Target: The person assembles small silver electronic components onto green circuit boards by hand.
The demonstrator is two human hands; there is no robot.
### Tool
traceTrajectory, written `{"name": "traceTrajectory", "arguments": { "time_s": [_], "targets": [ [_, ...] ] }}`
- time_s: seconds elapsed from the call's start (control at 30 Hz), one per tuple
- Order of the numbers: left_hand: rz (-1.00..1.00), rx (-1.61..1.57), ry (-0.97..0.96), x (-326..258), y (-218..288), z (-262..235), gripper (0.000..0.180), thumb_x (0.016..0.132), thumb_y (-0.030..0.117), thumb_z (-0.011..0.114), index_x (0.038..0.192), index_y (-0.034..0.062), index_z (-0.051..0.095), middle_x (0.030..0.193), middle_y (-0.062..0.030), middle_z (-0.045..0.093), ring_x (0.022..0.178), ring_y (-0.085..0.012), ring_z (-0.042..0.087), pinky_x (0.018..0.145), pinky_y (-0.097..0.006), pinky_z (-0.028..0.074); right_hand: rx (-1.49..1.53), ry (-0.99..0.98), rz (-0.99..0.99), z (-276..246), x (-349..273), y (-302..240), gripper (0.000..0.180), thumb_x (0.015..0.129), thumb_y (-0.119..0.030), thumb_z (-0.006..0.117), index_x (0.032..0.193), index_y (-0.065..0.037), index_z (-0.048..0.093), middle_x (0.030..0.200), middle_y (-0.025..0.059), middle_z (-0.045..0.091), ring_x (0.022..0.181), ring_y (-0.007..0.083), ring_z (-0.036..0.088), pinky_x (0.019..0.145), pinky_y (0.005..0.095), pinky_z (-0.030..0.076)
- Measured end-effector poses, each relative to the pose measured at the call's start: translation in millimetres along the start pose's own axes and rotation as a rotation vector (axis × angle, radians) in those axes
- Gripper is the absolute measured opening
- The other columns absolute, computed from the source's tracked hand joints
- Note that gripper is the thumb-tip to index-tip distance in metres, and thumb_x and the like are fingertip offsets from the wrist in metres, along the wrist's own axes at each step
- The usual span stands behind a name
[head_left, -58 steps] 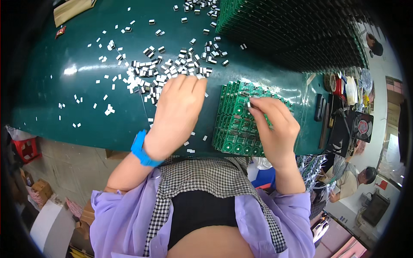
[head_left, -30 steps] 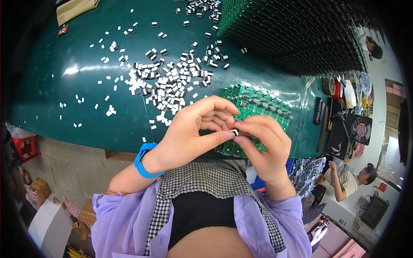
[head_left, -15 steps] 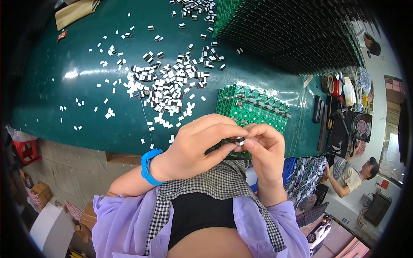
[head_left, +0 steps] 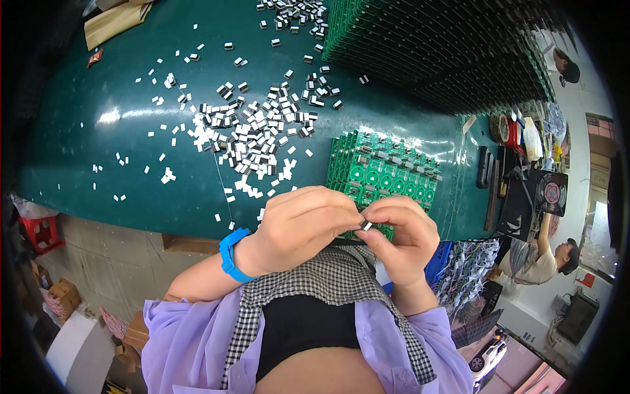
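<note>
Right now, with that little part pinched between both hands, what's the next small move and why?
Probably carry the small component forward with the right hand and down to the green circuit board panel. Both hands meet at the table's near edge, the left hand helping pinch the piece, and the panel lies just beyond them, while the pile of loose components sits farther left.

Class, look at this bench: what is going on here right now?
A person holds one small grey part between the fingertips of the left hand and right hand, close to the body. Just beyond lies a green circuit board panel, with loose parts scattered on the green table.
</note>
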State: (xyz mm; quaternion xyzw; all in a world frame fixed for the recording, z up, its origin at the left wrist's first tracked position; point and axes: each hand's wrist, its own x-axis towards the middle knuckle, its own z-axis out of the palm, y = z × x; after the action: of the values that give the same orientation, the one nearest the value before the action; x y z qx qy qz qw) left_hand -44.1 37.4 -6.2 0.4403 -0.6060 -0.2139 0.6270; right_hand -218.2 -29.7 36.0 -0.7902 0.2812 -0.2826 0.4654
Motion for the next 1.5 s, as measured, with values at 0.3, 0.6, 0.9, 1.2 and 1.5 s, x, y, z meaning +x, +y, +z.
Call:
{"name": "traceTrajectory", "arguments": {
  "time_s": [0.3, 0.6, 0.9, 1.2, 1.5],
  "targets": [
    [-0.089, 0.032, -0.042, -4.0, 4.8, 6.5, 0.021, 0.074, 0.001, 0.072, 0.094, -0.0017, 0.068, 0.087, -0.0126, 0.068, 0.075, -0.0242, 0.067, 0.062, -0.031, 0.053, -0.105, -0.044, -0.096, -5.6, 5.3, -1.2, 0.025, 0.066, 0.003, 0.078, 0.088, 0.001, 0.066, 0.084, 0.0122, 0.066, 0.076, 0.0218, 0.065, 0.066, 0.0297, 0.052],
    [-0.052, 0.091, -0.018, 0.7, 8.1, 6.3, 0.015, 0.071, 0.0, 0.073, 0.085, -0.0001, 0.068, 0.082, -0.0104, 0.067, 0.068, -0.0218, 0.066, 0.058, -0.028, 0.051, -0.236, 0.115, -0.166, -2.6, -2.1, -2.9, 0.024, 0.066, 0.005, 0.079, 0.085, 0.003, 0.066, 0.08, 0.0148, 0.067, 0.071, 0.0224, 0.068, 0.064, 0.0275, 0.055],
    [-0.104, 0.543, 0.008, 12.7, -13.7, -14.6, 0.02, 0.071, -0.005, 0.065, 0.09, 0.0018, 0.064, 0.085, -0.0105, 0.064, 0.076, -0.0281, 0.06, 0.067, -0.037, 0.048, -0.618, 0.21, -0.184, -18.4, 31.1, 12.1, 0.018, 0.072, 0.005, 0.073, 0.088, 0.001, 0.068, 0.085, 0.0109, 0.067, 0.074, 0.0229, 0.066, 0.065, 0.0306, 0.053],
    [-0.224, 0.979, -0.207, 6.6, -46.2, -23.3, 0.022, 0.074, -0.002, 0.062, 0.095, 0.0038, 0.062, 0.086, -0.0054, 0.06, 0.088, -0.0243, 0.055, 0.081, -0.038, 0.04, -0.77, 0.135, -0.236, -11.5, 35.4, 23.2, 0.018, 0.071, 0.002, 0.073, 0.088, -0.002, 0.068, 0.085, 0.0079, 0.065, 0.073, 0.0223, 0.065, 0.062, 0.0303, 0.053],
    [-0.351, 0.317, -0.003, 12.3, -21.8, -21.5, 0.024, 0.077, -0.006, 0.063, 0.101, -0.0014, 0.064, 0.09, -0.0088, 0.065, 0.082, -0.0232, 0.064, 0.075, -0.034, 0.05, -0.826, 0.113, -0.208, -11.3, 31.4, 17.3, 0.023, 0.07, 0.0, 0.075, 0.092, -0.004, 0.069, 0.086, 0.006, 0.063, 0.068, 0.0183, 0.063, 0.058, 0.0275, 0.051]
  ]
}}
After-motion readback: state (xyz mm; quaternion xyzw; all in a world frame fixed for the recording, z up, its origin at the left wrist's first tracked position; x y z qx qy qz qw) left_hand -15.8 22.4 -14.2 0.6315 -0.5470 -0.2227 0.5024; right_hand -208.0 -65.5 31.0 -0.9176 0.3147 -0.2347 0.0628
